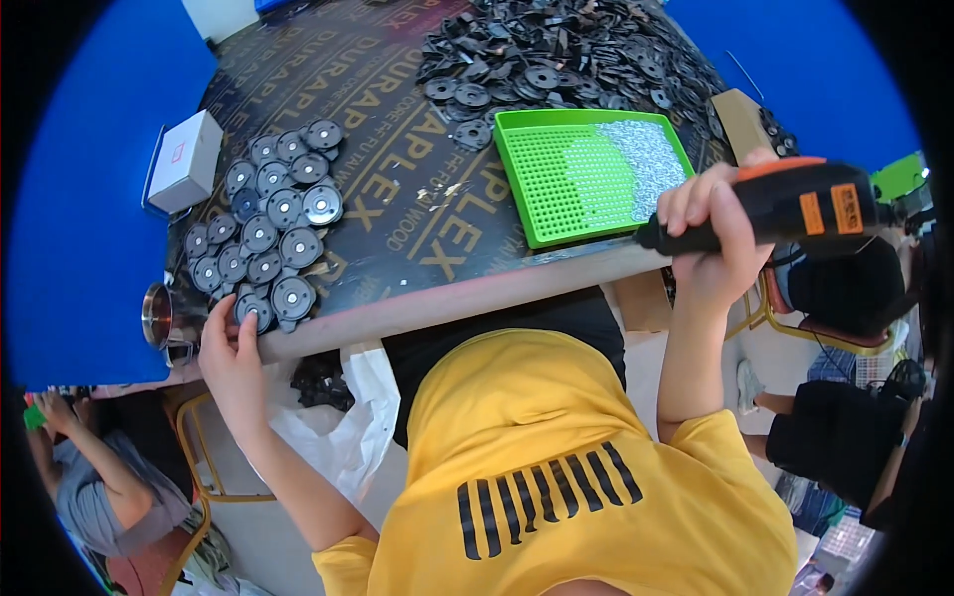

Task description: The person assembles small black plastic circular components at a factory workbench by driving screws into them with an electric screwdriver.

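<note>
Head view: left hand (231,356) reaches forward, fingers spread and unclenched, fingertips on a black disc (254,310) at the table edge (447,298), nearest of a disc cluster. Right hand (717,233) raised, clenched around an orange-black power screwdriver (795,206), just beside the green tray (556,174). Bare tabletop lies between cluster and tray.

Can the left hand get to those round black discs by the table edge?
Probably yes: the left hand already rests at the table edge, fingertips touching the nearest round black disc; nothing lies between.
</note>
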Available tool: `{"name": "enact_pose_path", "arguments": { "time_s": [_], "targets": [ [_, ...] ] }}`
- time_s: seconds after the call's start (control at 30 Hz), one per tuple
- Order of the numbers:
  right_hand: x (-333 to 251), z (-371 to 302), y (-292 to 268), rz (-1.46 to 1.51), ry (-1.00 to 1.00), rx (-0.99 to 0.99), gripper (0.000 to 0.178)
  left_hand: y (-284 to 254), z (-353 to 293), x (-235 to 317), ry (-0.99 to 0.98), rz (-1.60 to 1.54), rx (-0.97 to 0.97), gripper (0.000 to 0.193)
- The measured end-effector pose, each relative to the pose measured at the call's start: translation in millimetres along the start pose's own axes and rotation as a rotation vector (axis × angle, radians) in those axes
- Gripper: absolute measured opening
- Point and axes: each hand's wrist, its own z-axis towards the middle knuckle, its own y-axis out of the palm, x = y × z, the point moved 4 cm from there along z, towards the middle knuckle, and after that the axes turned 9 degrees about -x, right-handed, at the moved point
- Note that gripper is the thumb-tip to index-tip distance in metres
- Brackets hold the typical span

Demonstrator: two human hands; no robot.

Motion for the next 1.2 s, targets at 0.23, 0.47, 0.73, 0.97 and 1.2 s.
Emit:
{"name": "enact_pose_path", "arguments": {
  "time_s": [0.23, 0.47, 0.73, 0.97, 1.2],
  "targets": [
    [36, 42, -15, -0.191, -0.068, -0.006, 0.03, -2, 5, -4, 0.069, 0.024, -0.123, 0.028],
    [78, 55, -18, -0.223, 0.049, -0.021, 0.026, -8, -11, -20, 0.001, -0.521, 0.143, 0.027],
    [83, 54, -22, -0.2, 0.055, -0.003, 0.025, 73, -24, 96, -0.08, -1.196, -0.458, 0.034],
    [83, 55, -21, -0.225, 0.082, -0.025, 0.025, 144, -9, 149, -0.147, -1.348, -0.84, 0.022],
    [77, 56, -20, -0.155, 0.032, 0.014, 0.014, 166, -7, 152, -0.188, -1.372, -0.894, 0.014]
  ]
}}
